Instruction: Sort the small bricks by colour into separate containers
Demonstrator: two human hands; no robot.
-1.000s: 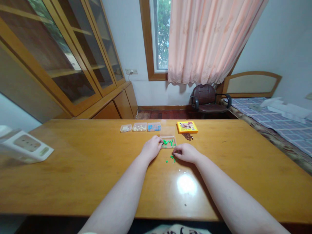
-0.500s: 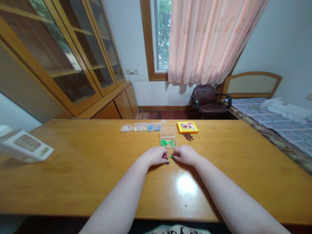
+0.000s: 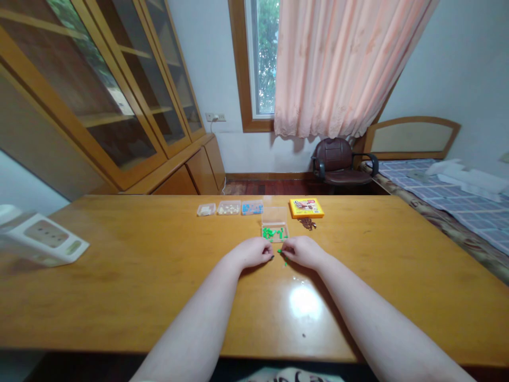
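Note:
My right hand is closed, thumb and fingers pinching a small green piece just above the tabletop. Beside it, my left hand is curled shut with the fingertips low near the table. A tiny dark spot shows at those fingertips, too small to name. Right in front of both hands stands a clear plastic box with its lid raised, and several green pieces lie in it. One more tiny green bit lies on the table below my right fingers.
Behind the open box are clear boxes with blue pieces, pale pieces and white pieces. A yellow box lies at the back right, brown pieces before it. A white appliance stands on the left of the table.
Both hands have shifted slightly away from me, toward the box. The green piece at my right fingertips moved up with them, and less of the dark spot at my left fingertips shows.

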